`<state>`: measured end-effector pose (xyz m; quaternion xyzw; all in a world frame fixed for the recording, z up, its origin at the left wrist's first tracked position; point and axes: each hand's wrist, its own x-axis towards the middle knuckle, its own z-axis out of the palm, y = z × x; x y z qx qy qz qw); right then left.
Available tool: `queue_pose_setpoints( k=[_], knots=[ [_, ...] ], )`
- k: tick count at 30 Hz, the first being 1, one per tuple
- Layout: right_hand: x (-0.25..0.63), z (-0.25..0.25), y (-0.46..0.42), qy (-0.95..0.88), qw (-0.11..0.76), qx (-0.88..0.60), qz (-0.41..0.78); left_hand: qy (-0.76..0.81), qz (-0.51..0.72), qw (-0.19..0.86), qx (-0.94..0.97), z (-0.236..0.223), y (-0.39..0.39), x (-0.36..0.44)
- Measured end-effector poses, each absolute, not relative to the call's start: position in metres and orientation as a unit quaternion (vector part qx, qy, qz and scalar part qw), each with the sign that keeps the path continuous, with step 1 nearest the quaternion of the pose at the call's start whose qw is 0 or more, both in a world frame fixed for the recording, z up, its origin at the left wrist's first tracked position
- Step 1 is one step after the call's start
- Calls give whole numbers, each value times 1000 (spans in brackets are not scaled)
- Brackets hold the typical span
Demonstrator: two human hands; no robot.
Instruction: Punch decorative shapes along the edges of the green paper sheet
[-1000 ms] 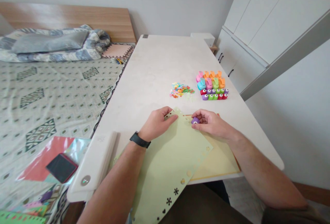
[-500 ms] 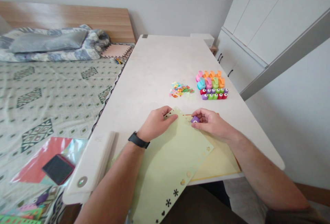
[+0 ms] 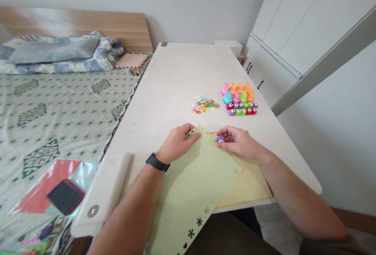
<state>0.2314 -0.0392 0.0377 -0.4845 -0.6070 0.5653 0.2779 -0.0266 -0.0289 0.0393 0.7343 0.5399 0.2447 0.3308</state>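
Note:
A pale green sheet of paper [image 3: 188, 184] lies slanted before me, with flower, heart and snowflake shapes cut along its edges. My left hand [image 3: 180, 139] pinches its upper corner, thumb on top and fingers beneath. In my right hand [image 3: 237, 141] is a small purple craft punch [image 3: 221, 139], gripped between thumb and fingers at the sheet's upper right edge. Whether the paper sits inside the punch's slot is hard to make out. Beneath the green sheet, yellow paper [image 3: 245, 186] shows on the right.
Colourful paper cutouts [image 3: 205, 105] lie in a heap beyond my hands. Rows of craft punches [image 3: 239, 97] stand to their right. A long white device [image 3: 107, 192] rests at the table's left edge. On the bed to the left are a dark phone-like object [image 3: 65, 197] and red paper [image 3: 48, 182].
Both hands keep their holds on the paper and the punch. The view has shifted slightly; otherwise the scene looks almost the same.

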Motion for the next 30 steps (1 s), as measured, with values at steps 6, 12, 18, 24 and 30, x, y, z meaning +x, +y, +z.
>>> queue_pose_setpoints(
  k=[6, 12, 18, 24, 30],
  knots=[
    [232, 38, -39, -612, 276, -483, 562, 540, 248, 332, 733, 41, -29, -26],
    [232, 37, -38, -606, 277, -481, 570, 537, 247, 327, 737, 40, -28, -27],
    [232, 36, -39, -606, 279, -477, 572, 536, 246, 324, 740, 40, -28, -27],
    [232, 36, -39, -605, 278, -479, 572, 537, 244, 331, 736, 41, -29, -27],
    [232, 35, -39, -609, 279, -482, 565, 538, 249, 327, 736, 41, -29, -27]
  ],
)
